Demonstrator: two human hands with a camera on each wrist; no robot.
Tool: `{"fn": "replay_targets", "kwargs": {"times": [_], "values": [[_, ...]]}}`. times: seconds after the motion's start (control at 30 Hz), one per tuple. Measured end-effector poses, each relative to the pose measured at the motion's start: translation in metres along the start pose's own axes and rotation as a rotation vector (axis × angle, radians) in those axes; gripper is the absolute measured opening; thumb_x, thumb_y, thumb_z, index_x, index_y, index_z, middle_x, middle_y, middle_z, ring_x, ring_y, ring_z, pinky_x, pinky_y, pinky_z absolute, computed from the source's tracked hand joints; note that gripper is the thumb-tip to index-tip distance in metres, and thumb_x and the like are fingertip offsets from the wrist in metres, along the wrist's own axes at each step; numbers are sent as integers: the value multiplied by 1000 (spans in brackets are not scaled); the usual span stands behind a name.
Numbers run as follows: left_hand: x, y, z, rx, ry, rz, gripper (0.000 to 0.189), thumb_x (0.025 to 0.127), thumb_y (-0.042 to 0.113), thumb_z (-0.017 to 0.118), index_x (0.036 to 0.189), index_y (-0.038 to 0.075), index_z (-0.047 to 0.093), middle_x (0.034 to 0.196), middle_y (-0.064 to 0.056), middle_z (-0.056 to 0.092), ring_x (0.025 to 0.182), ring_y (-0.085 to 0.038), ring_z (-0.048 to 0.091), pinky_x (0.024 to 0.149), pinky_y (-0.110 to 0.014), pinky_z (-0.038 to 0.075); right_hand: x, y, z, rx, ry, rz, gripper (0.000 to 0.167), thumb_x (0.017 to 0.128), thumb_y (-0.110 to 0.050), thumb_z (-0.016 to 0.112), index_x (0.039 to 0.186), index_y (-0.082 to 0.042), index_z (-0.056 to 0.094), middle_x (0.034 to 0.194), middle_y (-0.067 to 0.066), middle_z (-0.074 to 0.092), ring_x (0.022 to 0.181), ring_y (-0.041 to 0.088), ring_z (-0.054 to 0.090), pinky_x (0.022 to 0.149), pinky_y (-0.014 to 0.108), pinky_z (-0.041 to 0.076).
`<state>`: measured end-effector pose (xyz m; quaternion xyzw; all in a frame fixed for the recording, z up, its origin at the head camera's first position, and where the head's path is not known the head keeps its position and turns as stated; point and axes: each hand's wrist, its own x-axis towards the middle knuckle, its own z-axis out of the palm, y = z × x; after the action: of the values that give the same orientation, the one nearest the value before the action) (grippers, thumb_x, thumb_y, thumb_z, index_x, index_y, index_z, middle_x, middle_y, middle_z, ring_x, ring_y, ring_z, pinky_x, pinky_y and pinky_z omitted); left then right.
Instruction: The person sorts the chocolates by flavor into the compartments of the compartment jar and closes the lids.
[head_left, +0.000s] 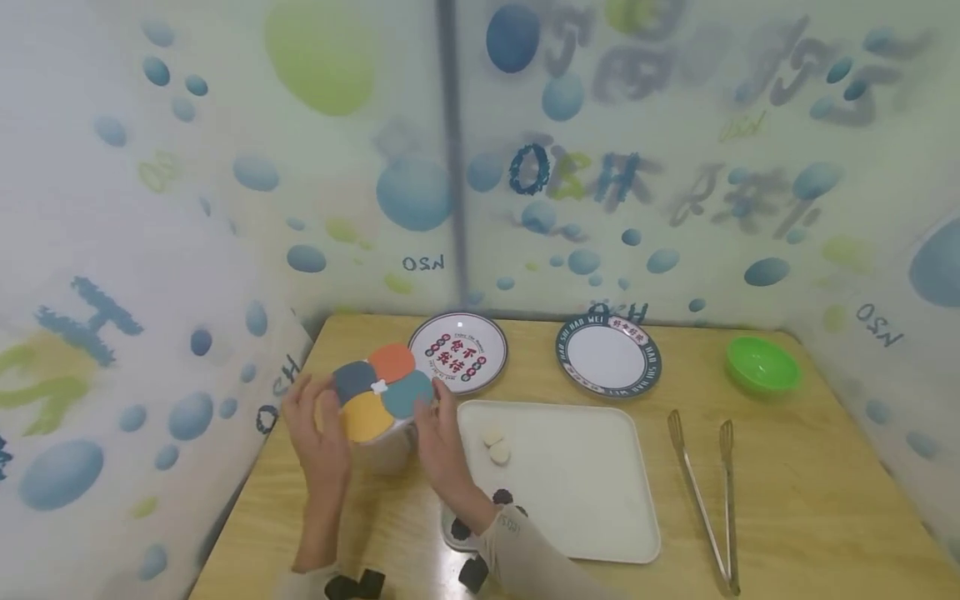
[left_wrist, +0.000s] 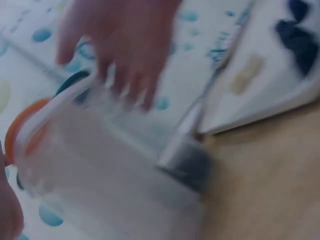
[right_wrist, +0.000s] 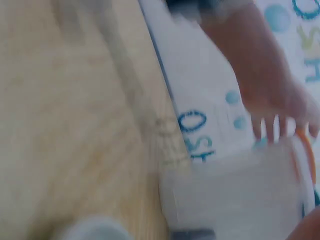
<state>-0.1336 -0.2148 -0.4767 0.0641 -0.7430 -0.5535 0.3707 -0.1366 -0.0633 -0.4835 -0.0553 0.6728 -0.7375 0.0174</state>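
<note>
A translucent whitish container stands at the left of the table, its lid patterned with orange, teal, yellow and dark blue petals. My left hand holds the lid by its left edge, fingers raised along the rim. From the other side my right hand grips the teal edge, with the thumb near the top. In the left wrist view, the fingers of the right hand reach over the lid's rim. The right wrist view has the left hand's fingertips at the orange side. Both wrist views are blurred.
To the right lies a white tray with pale round pieces and dark lumps. Two round plates, one with red lettering and one with a dark rim, stand behind it. Farther right are metal tongs and a green bowl.
</note>
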Motion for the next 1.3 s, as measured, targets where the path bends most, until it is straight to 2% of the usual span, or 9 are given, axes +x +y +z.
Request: {"fn": "replay_targets", "kwargs": {"times": [0.1,0.2,0.33,0.5,0.67,0.87,1.0,1.2,1.3], "values": [[27,-4,-7,-38,-84,-167,37,106,28,45,130,5,62,149,-9,48,142,-20,39,119,-36,27,-16,1,11,16,-11,-34,62,105,-39,43,158,-24,15,165,1,21,152,22,23,122,51,20],[32,-10,-2,-118,-173,-306,37,107,23,41,132,5,61,148,-8,53,140,-15,43,118,-27,30,-22,1,20,12,33,-63,66,105,-36,44,160,-20,11,166,3,18,153,22,20,123,52,16],[25,-14,14,-246,-94,-318,35,106,13,38,123,-2,65,138,-12,59,131,-12,52,110,-17,37,-10,-2,24,-30,68,-101,69,106,-34,43,160,-10,8,167,8,16,153,25,19,123,50,16],[12,-10,33,-189,48,-151,33,105,10,38,121,-3,64,136,-15,57,128,-13,52,108,-18,37,20,-2,14,-89,27,-22,68,106,-41,37,161,-16,5,168,6,12,155,25,16,123,49,16],[-6,10,37,-85,54,22,31,104,3,41,128,-10,56,138,-26,49,128,-29,46,106,-18,33,45,-5,-5,-78,-89,90,65,105,-44,37,161,-26,9,169,0,12,156,24,13,124,51,12],[-18,7,35,-8,29,52,35,102,5,47,134,-8,52,140,-27,42,127,-30,44,104,-18,32,60,-2,-16,-108,-166,79,63,105,-47,34,160,-27,12,169,0,13,156,22,13,124,49,13],[-18,-14,29,78,11,150,30,101,10,53,129,-1,59,148,-18,38,137,-28,39,111,-22,29,56,0,-21,-188,-153,-111,58,107,-39,36,158,-16,22,167,6,20,154,24,21,122,49,23],[-7,-22,12,250,-103,618,39,99,34,58,113,0,70,134,-19,62,132,-45,48,119,-53,22,53,-2,-41,-655,-284,-597,51,99,-37,55,142,-10,52,160,4,38,153,22,24,122,48,24],[-3,-23,7,300,-179,732,50,98,47,57,117,3,71,124,-15,70,123,-39,56,119,-49,22,57,0,-50,-854,-364,-710,63,95,-50,59,147,-15,48,162,0,35,155,16,18,124,41,21]]}}
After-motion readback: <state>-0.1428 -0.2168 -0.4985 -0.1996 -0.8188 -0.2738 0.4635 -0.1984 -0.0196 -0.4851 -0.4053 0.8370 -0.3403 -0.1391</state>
